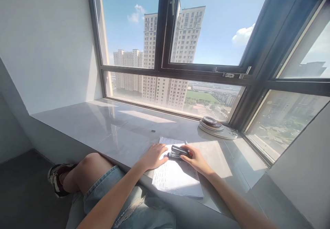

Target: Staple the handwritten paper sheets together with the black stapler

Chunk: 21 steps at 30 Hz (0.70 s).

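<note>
A stack of printed white paper sheets (175, 177) lies on the grey window ledge (103, 122), overhanging its front edge slightly. A black stapler (177, 152) sits on the upper part of the sheets. My right hand (196, 159) is closed over the stapler from the right, fingers wrapped on top of it. My left hand (154, 156) rests flat on the paper's left edge, fingers spread and just touching the stapler's left end.
A pile of round plates or discs (215, 127) sits on the ledge near the window corner. A small dark speck (153, 131) lies mid-ledge. My bent knee (90, 167) in denim shorts is below the ledge's edge. Large windows run behind.
</note>
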Motion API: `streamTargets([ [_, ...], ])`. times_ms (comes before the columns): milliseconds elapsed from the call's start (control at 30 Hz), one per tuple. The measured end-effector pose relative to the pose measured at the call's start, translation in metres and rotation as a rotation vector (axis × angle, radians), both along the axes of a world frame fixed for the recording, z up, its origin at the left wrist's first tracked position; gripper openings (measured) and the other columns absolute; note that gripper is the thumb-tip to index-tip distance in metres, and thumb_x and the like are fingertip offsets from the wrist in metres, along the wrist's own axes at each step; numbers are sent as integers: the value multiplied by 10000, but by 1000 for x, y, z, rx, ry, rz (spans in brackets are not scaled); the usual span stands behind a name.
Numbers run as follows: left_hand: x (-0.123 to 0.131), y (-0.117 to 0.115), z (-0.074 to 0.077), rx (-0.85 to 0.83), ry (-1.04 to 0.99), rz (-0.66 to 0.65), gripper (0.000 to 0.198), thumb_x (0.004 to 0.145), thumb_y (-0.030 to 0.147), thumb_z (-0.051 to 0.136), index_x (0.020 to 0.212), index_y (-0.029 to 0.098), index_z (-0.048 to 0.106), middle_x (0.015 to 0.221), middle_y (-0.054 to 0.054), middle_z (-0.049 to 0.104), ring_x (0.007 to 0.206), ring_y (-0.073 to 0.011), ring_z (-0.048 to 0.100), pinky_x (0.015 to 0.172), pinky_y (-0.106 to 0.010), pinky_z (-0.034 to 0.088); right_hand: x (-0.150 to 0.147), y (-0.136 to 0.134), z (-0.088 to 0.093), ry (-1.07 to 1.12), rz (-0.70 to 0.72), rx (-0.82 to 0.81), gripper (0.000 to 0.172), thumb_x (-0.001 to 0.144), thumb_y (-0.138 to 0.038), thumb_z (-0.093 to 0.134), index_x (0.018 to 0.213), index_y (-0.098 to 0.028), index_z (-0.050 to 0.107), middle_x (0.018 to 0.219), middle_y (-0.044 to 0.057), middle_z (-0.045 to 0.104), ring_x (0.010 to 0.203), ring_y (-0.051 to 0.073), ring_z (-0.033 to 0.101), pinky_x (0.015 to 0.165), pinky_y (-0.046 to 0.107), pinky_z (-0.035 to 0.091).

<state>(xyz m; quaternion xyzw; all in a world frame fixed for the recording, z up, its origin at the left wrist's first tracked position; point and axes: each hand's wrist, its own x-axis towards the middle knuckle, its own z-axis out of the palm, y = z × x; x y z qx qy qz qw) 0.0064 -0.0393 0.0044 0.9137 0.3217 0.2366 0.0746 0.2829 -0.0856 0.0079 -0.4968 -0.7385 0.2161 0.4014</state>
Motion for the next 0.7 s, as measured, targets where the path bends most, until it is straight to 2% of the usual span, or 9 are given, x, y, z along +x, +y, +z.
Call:
streamTargets([
  [200,3,0,1,26,-17,19,365,907,285,628,1270,263,594,1323,-77,608,1244,-288,567,1093,-463,442,1,5,-6,43,5,35,355,851,-406,687,1161,-232,694,1097,73,731,950,281,679,832,421,541],
  [433,7,4,-5,36,-56,14,393,872,180,629,1254,259,581,1270,-70,632,1199,-281,585,1060,-457,456,-4,1,-1,41,81,69,431,728,-146,662,1152,-222,658,1064,42,711,954,231,644,865,355,494],
  [700,-1,8,-10,12,-56,-44,372,944,264,611,1312,276,560,1376,-66,592,1288,-277,545,1110,-459,430,0,2,0,29,71,14,363,782,-250,699,1142,-214,665,1015,47,705,890,229,619,820,360,472],
])
